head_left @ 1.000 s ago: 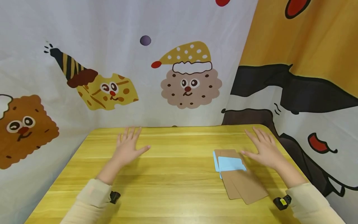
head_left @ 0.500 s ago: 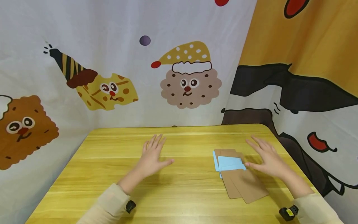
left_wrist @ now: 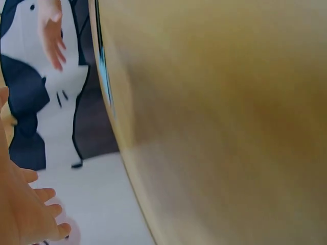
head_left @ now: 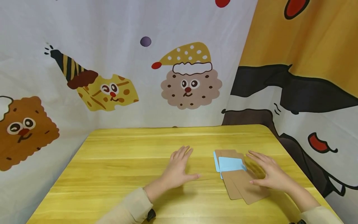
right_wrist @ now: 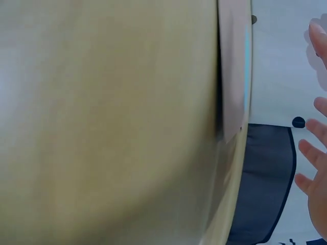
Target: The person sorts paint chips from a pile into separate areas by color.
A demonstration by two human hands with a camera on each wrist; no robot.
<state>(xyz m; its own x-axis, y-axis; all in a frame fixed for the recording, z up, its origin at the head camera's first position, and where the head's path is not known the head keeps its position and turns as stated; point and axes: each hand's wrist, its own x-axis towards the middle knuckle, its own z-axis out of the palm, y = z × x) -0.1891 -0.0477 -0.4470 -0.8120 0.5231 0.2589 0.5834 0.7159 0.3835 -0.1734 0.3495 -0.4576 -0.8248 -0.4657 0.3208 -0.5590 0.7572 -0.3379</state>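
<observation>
My left hand [head_left: 179, 170] hovers over the table left of a loose pile of cards, fingers spread and thumb pointing right, holding nothing. On the pile's other side is my right hand [head_left: 269, 172], its thumb overlapping a brown card [head_left: 249, 186] in the head view. The pile has brown cards at front and back, with light blue cards [head_left: 231, 164] between them. In the left wrist view my left hand's fingers [left_wrist: 45, 194] show at the lower left. The right wrist view catches a brown card [right_wrist: 233, 76] edge-on beside my spread right fingers [right_wrist: 312, 150].
The wood-patterned table [head_left: 126, 155] has rounded far corners. Behind it and along the sides hangs a white curtain [head_left: 117, 37] with cartoon biscuit and cheese prints. A small dark device [head_left: 151, 214] is strapped at my left cuff.
My left hand has travelled right and nearer, from the table's left part to beside the cards. My right hand has come nearer at the pile's right side. The cards lie as before.
</observation>
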